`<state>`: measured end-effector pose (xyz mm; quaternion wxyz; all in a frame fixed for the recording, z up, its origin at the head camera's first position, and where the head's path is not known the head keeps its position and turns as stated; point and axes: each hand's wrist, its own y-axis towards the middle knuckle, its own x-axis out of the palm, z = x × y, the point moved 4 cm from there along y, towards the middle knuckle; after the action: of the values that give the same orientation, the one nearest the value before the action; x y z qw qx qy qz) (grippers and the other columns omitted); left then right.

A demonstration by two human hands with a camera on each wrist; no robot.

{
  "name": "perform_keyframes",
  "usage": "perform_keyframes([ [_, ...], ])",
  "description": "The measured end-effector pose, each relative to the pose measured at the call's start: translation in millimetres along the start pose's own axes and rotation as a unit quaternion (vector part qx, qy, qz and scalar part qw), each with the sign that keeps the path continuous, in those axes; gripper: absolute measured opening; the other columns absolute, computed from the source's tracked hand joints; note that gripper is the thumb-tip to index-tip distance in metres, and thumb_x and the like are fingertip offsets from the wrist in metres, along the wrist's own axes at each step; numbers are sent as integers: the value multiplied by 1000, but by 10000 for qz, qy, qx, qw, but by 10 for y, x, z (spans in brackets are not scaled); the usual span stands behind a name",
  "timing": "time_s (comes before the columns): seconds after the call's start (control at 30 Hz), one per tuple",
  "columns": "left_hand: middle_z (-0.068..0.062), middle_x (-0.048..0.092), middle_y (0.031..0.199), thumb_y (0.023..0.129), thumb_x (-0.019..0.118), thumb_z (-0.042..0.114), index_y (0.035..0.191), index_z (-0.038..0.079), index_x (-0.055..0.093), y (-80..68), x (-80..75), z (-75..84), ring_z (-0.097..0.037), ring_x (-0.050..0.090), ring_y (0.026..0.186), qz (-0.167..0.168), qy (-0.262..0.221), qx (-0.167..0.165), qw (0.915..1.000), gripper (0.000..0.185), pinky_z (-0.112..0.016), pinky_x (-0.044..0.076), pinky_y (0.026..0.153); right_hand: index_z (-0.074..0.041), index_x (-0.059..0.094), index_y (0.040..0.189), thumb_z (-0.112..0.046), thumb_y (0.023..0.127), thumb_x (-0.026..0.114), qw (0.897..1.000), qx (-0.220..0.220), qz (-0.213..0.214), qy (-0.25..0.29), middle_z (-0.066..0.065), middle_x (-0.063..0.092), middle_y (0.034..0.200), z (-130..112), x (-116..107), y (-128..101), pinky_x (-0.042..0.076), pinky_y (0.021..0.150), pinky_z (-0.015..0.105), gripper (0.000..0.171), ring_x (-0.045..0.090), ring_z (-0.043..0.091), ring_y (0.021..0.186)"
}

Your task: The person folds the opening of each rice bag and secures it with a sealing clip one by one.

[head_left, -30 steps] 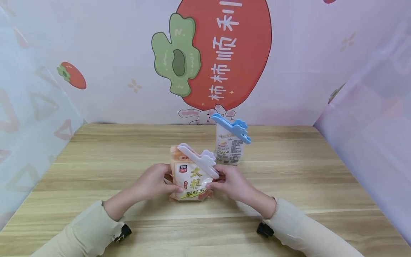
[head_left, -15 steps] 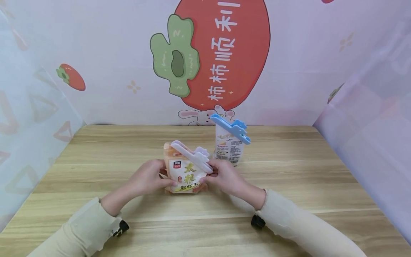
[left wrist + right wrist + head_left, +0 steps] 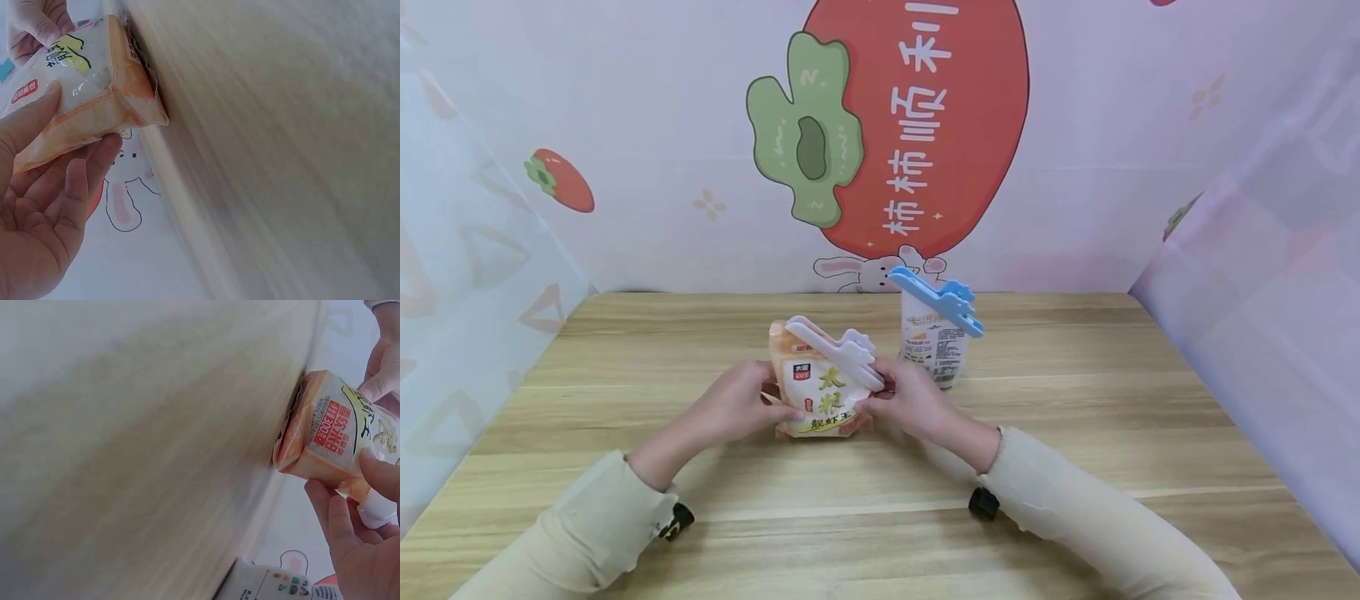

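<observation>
A small orange-and-white bag of rice (image 3: 822, 398) stands upright left of the table's middle. A pale lilac bag clip (image 3: 842, 354) sits slanted across its top right corner. My left hand (image 3: 741, 404) grips the bag's left side, thumb on the front; in the left wrist view its fingers (image 3: 103, 153) lie against the side. On the opposite side my right hand (image 3: 917, 404) grips the bag below the clip's lower end, with the thumb on the front. In the right wrist view the bag's base (image 3: 300, 437) is at the tabletop or very close to it; contact is hard to tell.
Behind my right hand stands a second, mostly white bag (image 3: 934, 354), closed with a blue bag clip (image 3: 936, 300). The wooden table (image 3: 880, 533) ends at a printed cloth backdrop (image 3: 662, 233), with cloth walls at both sides.
Both hands have moved the rice bag left and farther back across the table, keeping their grip. The white bag with the blue clip has stayed in place.
</observation>
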<state>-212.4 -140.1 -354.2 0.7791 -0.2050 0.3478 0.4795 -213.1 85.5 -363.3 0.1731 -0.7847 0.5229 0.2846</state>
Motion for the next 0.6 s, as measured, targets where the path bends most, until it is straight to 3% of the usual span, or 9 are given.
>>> perform_keyframes([
  [0.27, -9, 76, 97, 80, 84, 17, 100, 4, 73, 44, -81, -102, -22, 73, 91, 130, 134, -5, 9998, 27, -32, 58, 74, -5, 67, 116, -15, 86, 78, 9999, 83, 38, 131, 9, 70, 111, -10, 64, 136, 57, 82, 29, 33, 62, 16, 90],
  [0.6, -12, 75, 103, 82, 82, 18, 106, 4, 71, 105, -128, -165, -27, 72, 97, 161, 239, -205, 9994, 30, -40, 58, 81, -6, 65, 123, -14, 87, 76, 9990, 398, 170, 112, 10, 70, 119, -50, 93, 236, 59, 86, 34, 38, 66, 19, 96],
])
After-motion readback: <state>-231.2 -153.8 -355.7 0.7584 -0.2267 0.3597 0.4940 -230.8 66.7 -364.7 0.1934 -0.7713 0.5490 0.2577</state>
